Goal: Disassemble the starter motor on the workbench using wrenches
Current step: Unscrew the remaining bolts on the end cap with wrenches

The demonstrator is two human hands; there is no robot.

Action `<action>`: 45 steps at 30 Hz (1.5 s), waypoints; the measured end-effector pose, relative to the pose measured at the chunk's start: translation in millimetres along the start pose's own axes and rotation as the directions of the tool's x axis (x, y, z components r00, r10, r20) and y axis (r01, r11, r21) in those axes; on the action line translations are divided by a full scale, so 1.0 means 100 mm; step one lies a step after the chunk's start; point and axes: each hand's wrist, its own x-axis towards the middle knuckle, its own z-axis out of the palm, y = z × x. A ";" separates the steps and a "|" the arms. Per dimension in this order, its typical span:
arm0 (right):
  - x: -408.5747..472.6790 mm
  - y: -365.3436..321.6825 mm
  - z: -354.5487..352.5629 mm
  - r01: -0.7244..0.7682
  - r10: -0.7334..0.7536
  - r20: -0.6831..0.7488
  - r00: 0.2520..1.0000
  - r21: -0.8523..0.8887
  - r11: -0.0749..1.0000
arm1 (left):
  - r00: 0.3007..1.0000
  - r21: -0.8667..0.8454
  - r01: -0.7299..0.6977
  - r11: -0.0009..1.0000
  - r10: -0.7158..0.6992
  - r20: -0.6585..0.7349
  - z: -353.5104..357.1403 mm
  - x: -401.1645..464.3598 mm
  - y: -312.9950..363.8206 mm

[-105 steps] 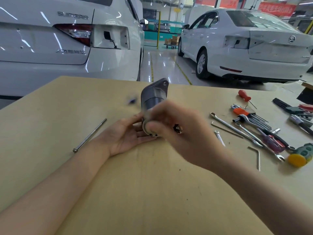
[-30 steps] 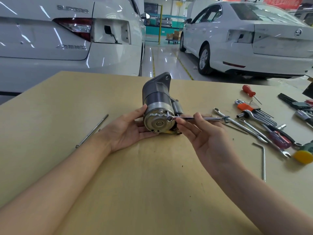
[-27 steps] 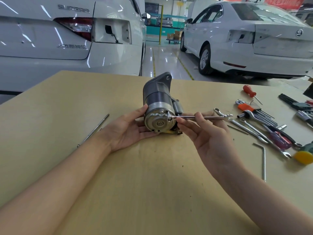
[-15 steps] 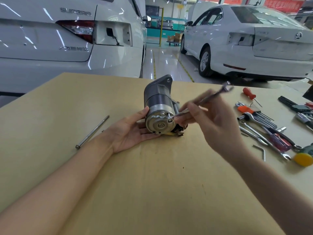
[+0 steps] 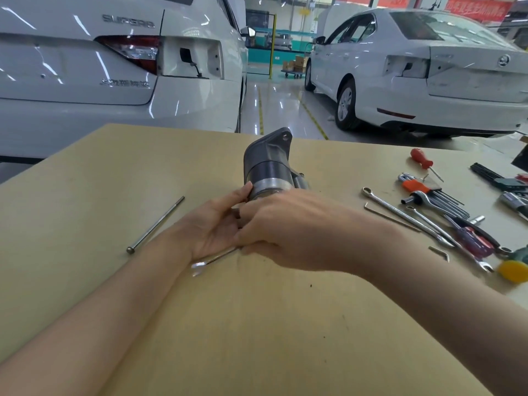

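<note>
The grey starter motor (image 5: 268, 164) lies on the wooden workbench (image 5: 257, 324), its mounting flange pointing away from me. My left hand (image 5: 214, 227) rests palm up against the motor's left side, thumb on the silver end band. My right hand (image 5: 291, 227) covers the near end cap and grips a small silver wrench (image 5: 213, 260). The wrench's free end sticks out low to the left, just above the bench. The end cap and the bolt are hidden behind my right hand.
A long loose through bolt (image 5: 155, 225) lies left of my hands. To the right lie several wrenches (image 5: 405, 217), hex keys (image 5: 434, 195), a red screwdriver (image 5: 422, 159) and a yellow-capped tool (image 5: 513, 270). Two white cars stand beyond the bench's far edge.
My right hand has swung the wrench from pointing up and right, round over the end cap, to pointing down and left. The left hand and the motor have stayed put.
</note>
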 end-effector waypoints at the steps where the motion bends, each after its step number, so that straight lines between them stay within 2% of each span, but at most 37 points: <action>1: -0.08 0.00 0.02 -0.045 0.062 -0.072 0.995 0.210 0.977 | 1.000 0.012 0.003 1.000 -0.003 -0.001 -0.02 0.01 -0.01; 2: -0.17 -0.04 0.05 -0.028 0.135 -0.208 0.969 0.449 0.893 | 1.000 0.020 0.006 1.000 -0.006 -0.001 -0.03 0.01 0.00; 3: -0.27 -0.10 0.08 0.012 0.252 -0.302 0.919 0.661 0.750 | 1.000 0.016 0.003 1.000 -0.003 0.002 -0.05 0.03 -0.01; 4: -0.34 -0.15 0.13 0.043 0.427 -0.359 0.830 0.804 0.593 | 1.000 -0.005 -0.014 1.000 0.014 0.011 -0.05 0.03 0.00; 6: -0.43 -0.20 0.28 0.133 0.745 -0.281 0.605 0.958 0.253 | 0.999 -0.058 -0.041 0.997 0.042 0.029 -0.06 0.02 0.00; 7: -0.47 -0.21 0.32 0.190 0.844 -0.182 0.505 0.977 0.097 | 0.998 -0.071 -0.048 0.996 0.050 0.027 -0.07 0.03 -0.01; 9: -0.51 -0.18 0.38 0.276 0.919 0.026 0.394 0.950 -0.146 | 0.998 -0.081 -0.052 0.995 0.053 0.014 -0.08 0.04 -0.01; 11: -0.53 -0.14 0.39 0.351 0.917 0.148 0.369 0.892 -0.286 | 0.999 -0.077 -0.045 0.996 0.046 0.011 -0.07 0.04 -0.01; 13: -0.51 -0.12 0.39 0.424 0.905 0.215 0.366 0.827 -0.368 | 0.999 -0.069 -0.048 0.996 0.048 0.011 -0.07 0.04 -0.01; 17: -0.50 -0.11 0.40 0.489 0.889 0.238 0.391 0.765 -0.420 | 0.999 -0.082 -0.049 0.995 0.050 0.018 -0.09 0.04 -0.01; 25: -0.49 -0.11 0.41 0.530 0.888 0.255 0.383 0.727 -0.437 | 0.998 -0.076 -0.050 0.996 0.053 0.034 -0.11 0.05 -0.02; 32: -0.51 -0.12 0.44 0.506 0.920 0.117 0.375 0.805 -0.309 | 0.995 -0.053 -0.039 0.998 0.044 0.088 -0.11 0.05 0.00; 36: -0.55 -0.05 0.46 0.472 0.912 0.013 0.411 0.852 -0.225 | 0.994 -0.061 -0.045 0.997 0.051 0.099 -0.13 0.05 -0.01; 37: -0.58 -0.02 0.46 0.447 0.904 -0.036 0.426 0.877 -0.176 | 0.994 -0.066 -0.046 0.997 0.053 0.100 -0.12 0.05 -0.01; 39: -0.60 0.05 0.40 0.341 0.868 -0.162 0.469 0.940 -0.008 | 0.995 -0.085 -0.043 0.995 0.050 0.083 -0.12 0.06 -0.01; 42: -0.55 0.22 0.19 0.045 0.768 -0.313 0.558 0.936 0.349 | 0.997 -0.068 -0.044 0.997 0.048 0.057 -0.15 0.08 -0.03; 45: -0.30 0.33 -0.06 -0.140 0.556 -0.363 0.748 0.732 0.666 | 0.997 -0.065 -0.050 0.997 0.053 0.048 -0.17 0.10 -0.02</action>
